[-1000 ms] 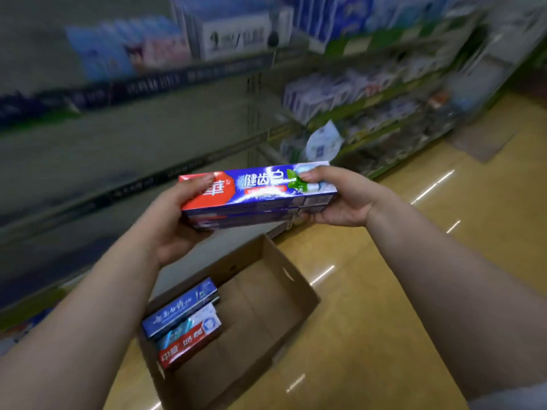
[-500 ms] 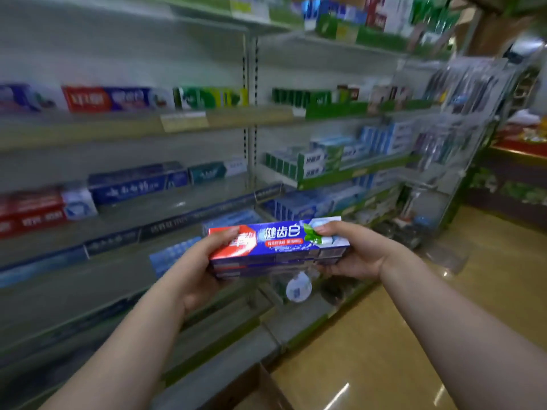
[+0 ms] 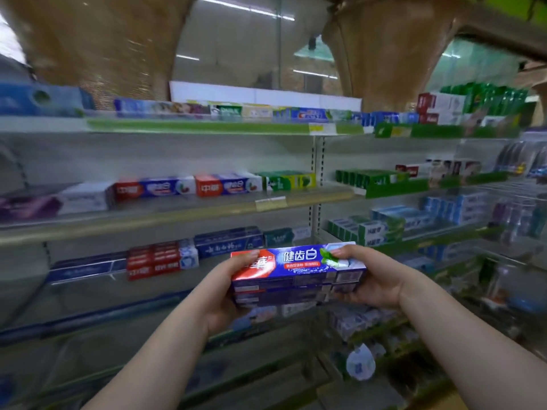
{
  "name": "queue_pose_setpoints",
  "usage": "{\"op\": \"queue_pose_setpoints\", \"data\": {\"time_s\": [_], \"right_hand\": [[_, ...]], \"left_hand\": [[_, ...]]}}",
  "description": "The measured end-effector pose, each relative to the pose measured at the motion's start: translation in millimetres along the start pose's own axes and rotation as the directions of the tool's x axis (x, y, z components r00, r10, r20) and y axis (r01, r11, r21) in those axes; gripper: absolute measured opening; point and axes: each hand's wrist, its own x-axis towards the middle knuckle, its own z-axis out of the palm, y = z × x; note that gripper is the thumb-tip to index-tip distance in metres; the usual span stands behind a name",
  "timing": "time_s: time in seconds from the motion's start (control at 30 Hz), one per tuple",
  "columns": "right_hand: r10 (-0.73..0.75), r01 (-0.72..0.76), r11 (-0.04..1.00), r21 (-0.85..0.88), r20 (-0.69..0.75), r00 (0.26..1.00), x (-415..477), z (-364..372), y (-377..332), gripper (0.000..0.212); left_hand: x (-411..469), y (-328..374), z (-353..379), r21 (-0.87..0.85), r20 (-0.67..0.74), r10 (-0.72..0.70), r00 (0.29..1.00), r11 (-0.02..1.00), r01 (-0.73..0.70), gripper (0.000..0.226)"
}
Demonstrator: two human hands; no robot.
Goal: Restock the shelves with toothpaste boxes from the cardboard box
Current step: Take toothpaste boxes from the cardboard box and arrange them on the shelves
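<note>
The left hand (image 3: 225, 291) grips the red end of a small stack of toothpaste boxes (image 3: 299, 270). The right hand (image 3: 376, 276) grips the other end. Both thumbs are on top. The stack lies flat in the air in front of the shelves (image 3: 177, 216) and touches none of them. So it is out of the cardboard box but not put away yet. Red and blue boxes (image 3: 228, 184) that look the same sit on a higher shelf, so it may go there. The cardboard box is not in view, so I cannot tell how many are left inside
</note>
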Motion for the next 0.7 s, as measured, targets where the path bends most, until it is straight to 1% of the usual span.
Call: {"op": "queue_pose_setpoints", "data": {"time_s": [0.07, 0.13, 0.23, 0.33, 0.43, 0.5, 0.63, 0.7], "right_hand": [[0.021, -0.019, 0.999, -0.032, 0.047, 0.999, 5.5, 18.4, -1.5, 0.048], [0.045, -0.041, 0.997, -0.058, 0.079, 0.996, 10.4, 36.3, 0.1, 0.043], [0.086, -0.072, 0.992, -0.1, 0.14, 0.986, 16.8, 72.7, 3.2, 0.046], [0.113, -0.092, 0.989, -0.119, 0.185, 0.976, 23.7, 103.2, -0.9, 0.045], [0.099, -0.071, 0.991, -0.116, 0.25, 0.963, 26.9, 125.0, -10.9, 0.044], [0.082, -0.048, 0.99, -0.13, 0.268, 0.96, 26.3, 132.9, -19.1, 0.043], [0.065, -0.033, 0.991, -0.13, 0.252, 0.965, 26.2, 136.3, -31.4, 0.051], [0.068, -0.037, 0.992, -0.124, 0.255, 0.964, 25.6, 133.0, -35.2, 0.046]], "left_hand": [[-16.4, 6.3, -12.5, -0.013, -0.041, 0.002, 0.999, 1.0, -0.002, 0.019], [-30.9, 8.0, -26.5, -0.032, -0.091, -0.004, 0.996, 0.999, 0.001, 0.018], [-53.4, 15.7, -52.2, -0.049, -0.195, -0.006, 0.981, 0.999, -0.003, 0.025], [-70.4, 30.4, -68.4, -0.054, -0.256, -0.002, 0.967, 0.998, -0.012, 0.032], [-80.9, 46.1, -79.9, -0.041, -0.285, 0.07, 0.956, 0.996, -0.085, 0.031], [-84.4, 54.9, -83.2, -0.022, -0.299, 0.115, 0.947, 0.992, -0.128, 0.031], [-83.6, 64.0, -81.1, -0.004, -0.297, 0.161, 0.941, 0.985, -0.17, 0.021], [-80.0, 64.0, -77.7, 0.003, -0.299, 0.16, 0.941, 0.986, -0.167, 0.019]]}}
